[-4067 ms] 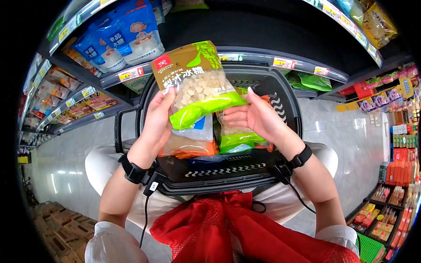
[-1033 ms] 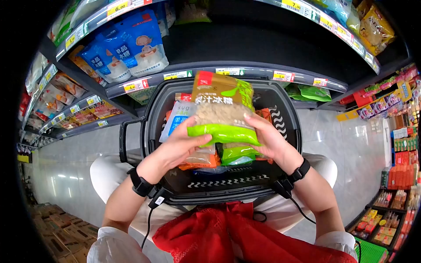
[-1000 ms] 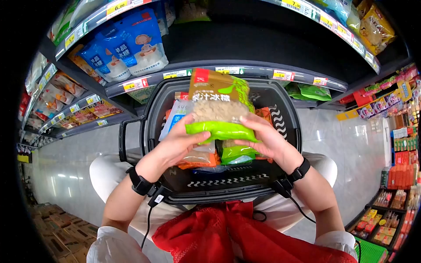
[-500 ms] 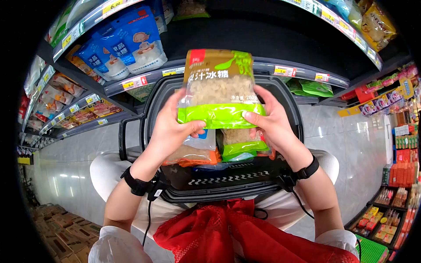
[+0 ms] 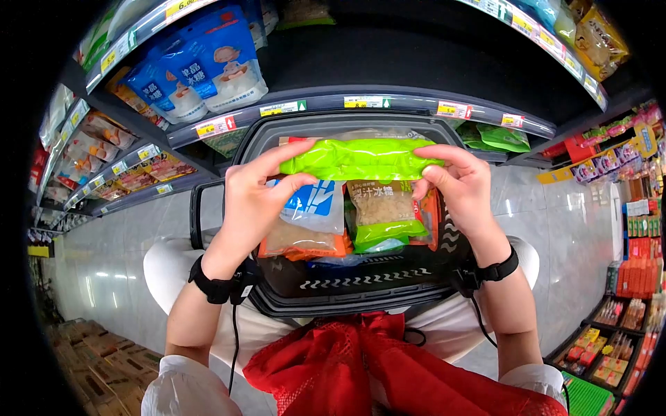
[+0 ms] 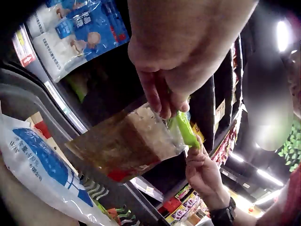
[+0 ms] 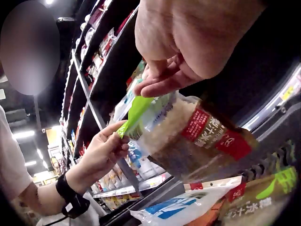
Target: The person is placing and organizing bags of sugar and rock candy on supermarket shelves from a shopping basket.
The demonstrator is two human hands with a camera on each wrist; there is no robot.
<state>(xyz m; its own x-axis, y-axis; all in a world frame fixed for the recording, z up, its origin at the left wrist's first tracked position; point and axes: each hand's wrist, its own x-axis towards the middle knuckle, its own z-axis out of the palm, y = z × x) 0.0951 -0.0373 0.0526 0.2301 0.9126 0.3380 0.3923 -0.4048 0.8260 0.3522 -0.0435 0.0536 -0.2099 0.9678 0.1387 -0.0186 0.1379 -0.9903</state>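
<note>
**Squarely between both hands: a sugar pouch (image 5: 361, 158) held over the shopping basket (image 5: 347, 281)**

Nearest the wearer, a red mesh bag (image 5: 361, 367) lies bunched in the lap. Just beyond it the dark basket rests on the person's knees. Inside it lie a blue-and-white pouch (image 5: 312, 204), a green-banded pouch (image 5: 385, 211) beside it, and an orange pack (image 5: 298, 246) beneath them.

Above the basket, clear of its contents, the sugar pouch is held tipped nearly flat. Its green bottom band faces the head camera and its printed top points away towards the shelf (image 5: 361, 104). That band runs left to right, and each hand takes one end. The left hand (image 5: 253, 201) pinches the left corner between thumb and curled fingers. The right hand (image 5: 465, 184) pinches the right corner the same way. Both are grasping the pouch and neither sits nearer than the other.

The wrist views agree. Fingertips of the left hand (image 6: 162, 94) close on the seam, with the clear window full of pale lumps hanging below. The right hand (image 7: 188, 52) grips the opposite end.

Farther off, the shelf opening straight ahead is dark. Blue sugar bags (image 5: 201, 59) stand on the shelf up to the left.
</note>
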